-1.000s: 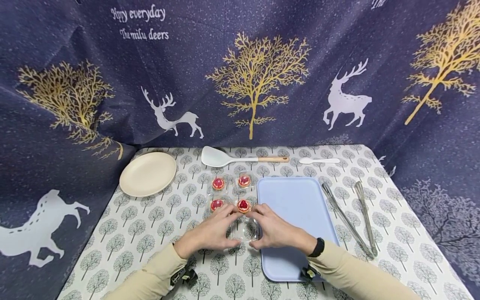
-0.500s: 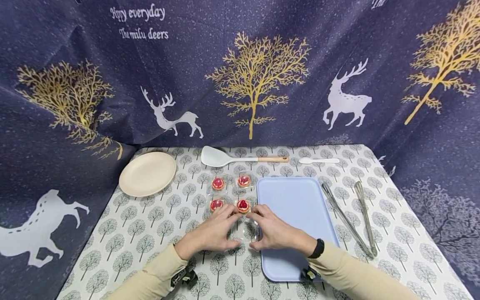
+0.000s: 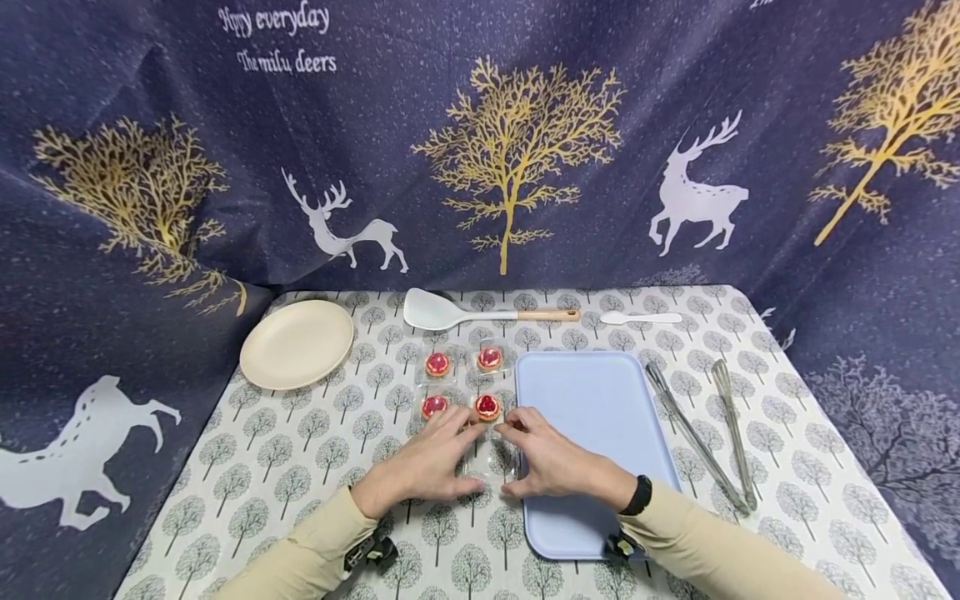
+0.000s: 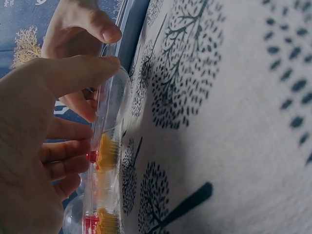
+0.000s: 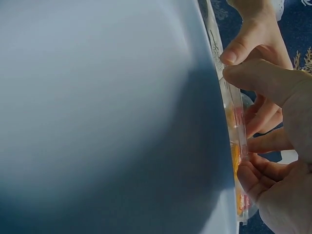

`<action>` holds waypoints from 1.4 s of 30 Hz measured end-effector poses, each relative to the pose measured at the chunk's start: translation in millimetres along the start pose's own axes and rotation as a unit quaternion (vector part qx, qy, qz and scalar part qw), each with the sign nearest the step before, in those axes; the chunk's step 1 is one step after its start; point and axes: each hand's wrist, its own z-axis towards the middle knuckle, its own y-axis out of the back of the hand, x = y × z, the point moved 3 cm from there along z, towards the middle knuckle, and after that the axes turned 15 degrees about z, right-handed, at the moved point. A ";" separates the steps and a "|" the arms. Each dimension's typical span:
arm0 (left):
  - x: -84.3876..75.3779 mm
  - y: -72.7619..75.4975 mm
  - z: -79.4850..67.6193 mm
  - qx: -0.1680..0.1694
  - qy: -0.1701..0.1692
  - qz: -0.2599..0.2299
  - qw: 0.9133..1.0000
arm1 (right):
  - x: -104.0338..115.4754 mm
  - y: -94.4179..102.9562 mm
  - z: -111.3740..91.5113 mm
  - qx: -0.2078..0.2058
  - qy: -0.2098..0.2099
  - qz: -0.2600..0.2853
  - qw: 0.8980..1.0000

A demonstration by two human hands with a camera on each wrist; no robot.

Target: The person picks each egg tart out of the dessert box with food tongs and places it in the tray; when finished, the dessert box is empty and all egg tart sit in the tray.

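A clear plastic container (image 3: 501,457) with compartments lies mid-table, holding several small tarts (image 3: 487,407) with red tops. My left hand (image 3: 423,458) rests its fingertips on the container's near left part, thumb spread away toward me. Opposite it, my right hand (image 3: 558,458) touches the right side with its fingertips, the thumb likewise apart. Between the hands, a near compartment shows no tart. The left wrist view has the container (image 4: 114,92) edge-on, with fingertips against its top face and both thumbs by the near edge. Part of the near row is hidden under my left hand.
A light blue tray (image 3: 585,400) lies directly right of the container, partly beneath my right forearm. Metal tongs (image 3: 705,442) are farther right. At the back are a beige plate (image 3: 296,344), a white turner (image 3: 435,312) with wooden handle and a small white spoon (image 3: 641,318).
The head view has tilted slightly, so the scene sits a little higher in it. Both hands and the container keep their places.
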 end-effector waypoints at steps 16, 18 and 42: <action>5.6 6.6 1.0 0.001 0.003 -0.029 1.000 | -4.6 17.9 4.2 -0.003 -0.018 0.037 0.999; 7.7 8.0 2.4 -0.006 0.007 -0.022 1.000 | -6.2 22.8 7.1 -0.015 -0.013 0.049 0.999; 58.6 21.5 37.8 -0.042 0.087 -0.006 0.995 | -48.9 61.4 54.9 -0.119 -0.040 0.111 0.986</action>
